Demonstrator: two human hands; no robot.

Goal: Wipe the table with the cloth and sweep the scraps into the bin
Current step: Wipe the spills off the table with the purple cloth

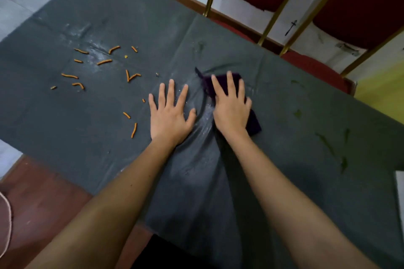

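Note:
A dark grey cover lies over the table [87,129]. My right hand [231,105] presses flat, fingers spread, on a dark purple cloth [253,122] near the table's middle. Beside it, my left hand [170,113] lies flat on the cover with fingers apart, holding nothing. The cover is wrinkled between the two hands, with white dusty streaks there. Several orange stick-shaped scraps [105,61] are scattered to the left of my left hand. No bin is in view.
Green smears [325,142] mark the cover at the right. Red chairs with gold frames [317,67] stand against the table's far edge. A white object [400,192] shows at the right edge. Wooden floor [43,203] and a pale cord [8,220] lie at the lower left.

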